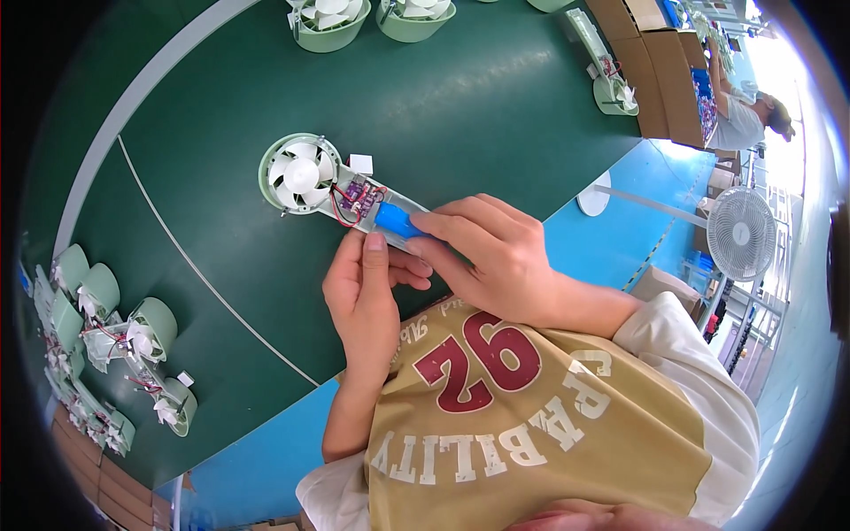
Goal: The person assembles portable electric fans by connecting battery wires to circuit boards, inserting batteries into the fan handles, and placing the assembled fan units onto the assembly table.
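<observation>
A small handheld fan's light green housing (266, 177) lies open in front of me, with white fan blades (301, 174) in its round head. Along its handle sit a purple circuit board (359, 196) with red and black wires and a blue cylindrical battery (396, 220). My right hand (505, 252) pinches the battery's near end between thumb and fingers, at the handle's end. Below the handle, my left hand (365, 296) grips the housing's edge, thumb on top and fingers curled under. A white square piece (360, 164) is beside the board.
More open fan housings (155, 329) crowd the left side of the green table (239, 292). Others stand at the far edge (328, 25), and one lies at the right (614, 93) beside cardboard boxes (664, 84). Beyond are a standing fan (742, 232) and another person (742, 122).
</observation>
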{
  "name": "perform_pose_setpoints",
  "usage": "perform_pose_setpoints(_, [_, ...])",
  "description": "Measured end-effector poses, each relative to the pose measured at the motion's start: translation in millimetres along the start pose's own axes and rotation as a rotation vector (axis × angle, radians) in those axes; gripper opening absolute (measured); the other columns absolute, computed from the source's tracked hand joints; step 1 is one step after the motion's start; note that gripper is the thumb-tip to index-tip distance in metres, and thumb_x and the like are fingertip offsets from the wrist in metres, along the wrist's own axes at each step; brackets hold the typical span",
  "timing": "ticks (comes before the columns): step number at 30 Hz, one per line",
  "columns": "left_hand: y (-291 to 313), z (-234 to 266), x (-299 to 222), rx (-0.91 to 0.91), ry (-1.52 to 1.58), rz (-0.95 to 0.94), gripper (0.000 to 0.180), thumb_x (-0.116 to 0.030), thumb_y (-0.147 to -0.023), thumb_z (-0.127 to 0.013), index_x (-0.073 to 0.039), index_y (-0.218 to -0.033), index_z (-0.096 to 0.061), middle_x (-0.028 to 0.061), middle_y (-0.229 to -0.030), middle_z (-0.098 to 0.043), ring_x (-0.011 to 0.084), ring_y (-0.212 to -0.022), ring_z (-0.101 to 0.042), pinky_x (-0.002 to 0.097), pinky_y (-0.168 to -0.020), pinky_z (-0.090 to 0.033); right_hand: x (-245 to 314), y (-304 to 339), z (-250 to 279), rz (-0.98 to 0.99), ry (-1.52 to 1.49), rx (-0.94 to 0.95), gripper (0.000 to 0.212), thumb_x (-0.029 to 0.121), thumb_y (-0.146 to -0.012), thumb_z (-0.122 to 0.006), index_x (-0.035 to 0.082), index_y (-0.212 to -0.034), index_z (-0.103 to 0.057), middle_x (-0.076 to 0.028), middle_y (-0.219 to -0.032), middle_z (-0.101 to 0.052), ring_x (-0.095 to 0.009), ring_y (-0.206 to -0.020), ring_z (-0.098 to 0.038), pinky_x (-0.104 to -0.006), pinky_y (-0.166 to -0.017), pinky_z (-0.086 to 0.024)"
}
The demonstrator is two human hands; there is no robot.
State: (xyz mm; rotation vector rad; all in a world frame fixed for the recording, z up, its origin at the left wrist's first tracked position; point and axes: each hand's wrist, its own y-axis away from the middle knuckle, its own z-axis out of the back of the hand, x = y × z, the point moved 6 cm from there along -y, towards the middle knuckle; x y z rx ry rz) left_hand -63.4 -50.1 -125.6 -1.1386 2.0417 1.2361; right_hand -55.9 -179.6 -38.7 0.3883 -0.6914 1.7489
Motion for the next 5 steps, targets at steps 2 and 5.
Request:
perform_pose_setpoints(2, [0.1,1.2,0.6,-0.01,-0.006,-0.006,0.027,-0.019,-0.108,-0.045,0.003,-0.105,-0.06,0.0097,-0.082,-0.066,0.0142,-0.066,-0.063,0.027,-0.06,-0.055,-1.8,0.6,-4.7,-0.019,0.016,0.023,0.023,0.005,-0.076,-0.081,0.002,-0.098,-0.073,-0.009,-0.085,-0.069,-0.023,-0.07,-0.066,-0.0329,-0.059,-0.054])
perform_pose_setpoints(5, [-0.5,1.0,-0.1,0.02,-0.017,-0.028,0.028,-0.021,-0.109,-0.045,0.003,-0.106,-0.06,0.0089,-0.082,-0.067,0.0122,-0.066,-0.064,0.0253,-0.061,-0.055,-2.0,2.7,-8.6,0.025,0.006,0.0,0.024,0.005,-0.077,-0.08,0.002,-0.1,-0.073,-0.009,-0.086,-0.07,-0.023,-0.071,-0.067,-0.033,-0.06,-0.055])
